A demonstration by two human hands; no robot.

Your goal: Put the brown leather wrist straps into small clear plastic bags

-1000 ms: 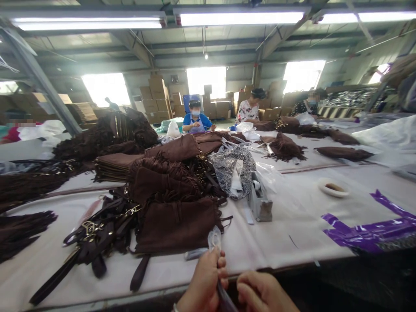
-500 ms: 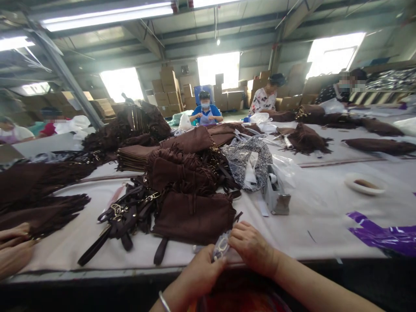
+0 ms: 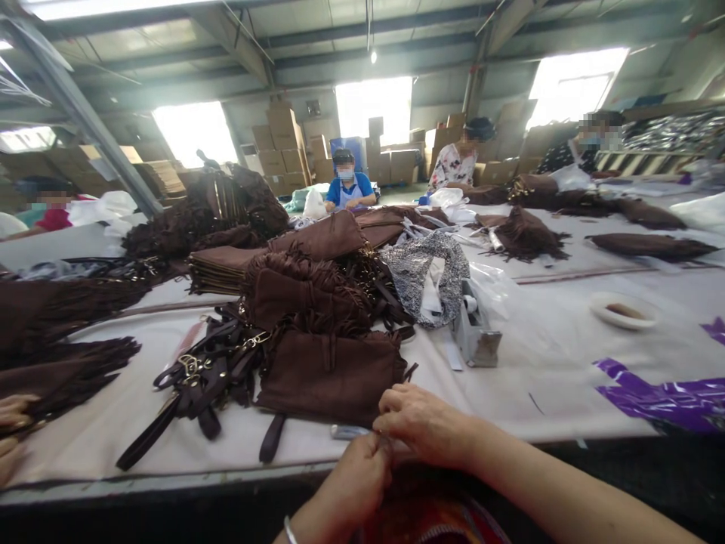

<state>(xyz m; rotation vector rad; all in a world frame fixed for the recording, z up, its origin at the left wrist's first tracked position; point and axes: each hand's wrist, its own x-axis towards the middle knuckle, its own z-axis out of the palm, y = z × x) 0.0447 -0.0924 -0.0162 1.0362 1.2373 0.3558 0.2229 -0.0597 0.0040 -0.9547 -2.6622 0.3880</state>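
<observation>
My left hand (image 3: 359, 472) and my right hand (image 3: 419, 423) meet at the table's front edge, fingers closed and pinched together. The small clear plastic bag with a gold ring in it, visible half a second earlier, is now hidden by my fingers. Just behind my hands lies a dark brown fringed handbag (image 3: 328, 370). A thin silvery object (image 3: 348, 432) lies between that bag and my left hand; its kind is unclear. Left of the bag is a heap of brown straps (image 3: 209, 370) with gold clasps.
More brown bags (image 3: 306, 295) are piled behind. A grey tape dispenser (image 3: 476, 332) stands beside a speckled cloth (image 3: 427, 276). Farther right are a white dish (image 3: 623, 311) and purple plastic (image 3: 662, 397). Another person's hands (image 3: 14, 427) are at the far left; co-workers sit across the table.
My hands have closed together over the small clear bag, hiding it, and my left hand has turned knuckles-up. The silvery object shows more. The view has shifted slightly.
</observation>
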